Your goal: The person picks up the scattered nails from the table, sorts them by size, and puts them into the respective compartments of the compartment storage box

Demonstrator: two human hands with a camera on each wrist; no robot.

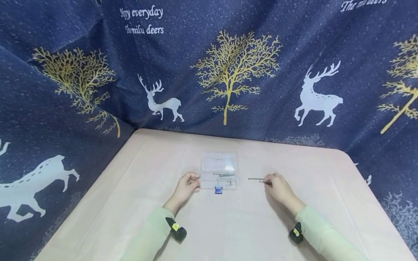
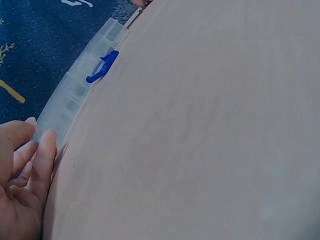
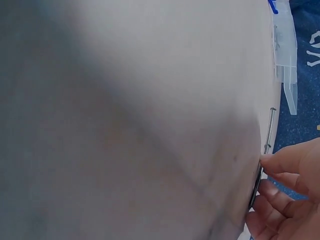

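A clear plastic compartment box (image 1: 209, 184) lies on the table with its lid (image 1: 217, 162) folded back and a blue latch (image 1: 218, 190) at the front. Several thin nails (image 1: 226, 175) are in its compartments. My left hand (image 1: 187, 186) grips the box's left end, thumb and fingertips on either side of the corner in the left wrist view. Right of the box, my right hand (image 1: 277, 186) pinches long metal nails (image 3: 270, 125) low over the tabletop. Their flat heads point toward the box, and the fingers hide part of the shafts.
A pale cloth covers the table (image 1: 235, 224). Behind it and along the left hangs a dark blue curtain (image 1: 192, 69) printed with deer and trees. Each sleeve carries a black strap (image 1: 176, 230) at the wrist.
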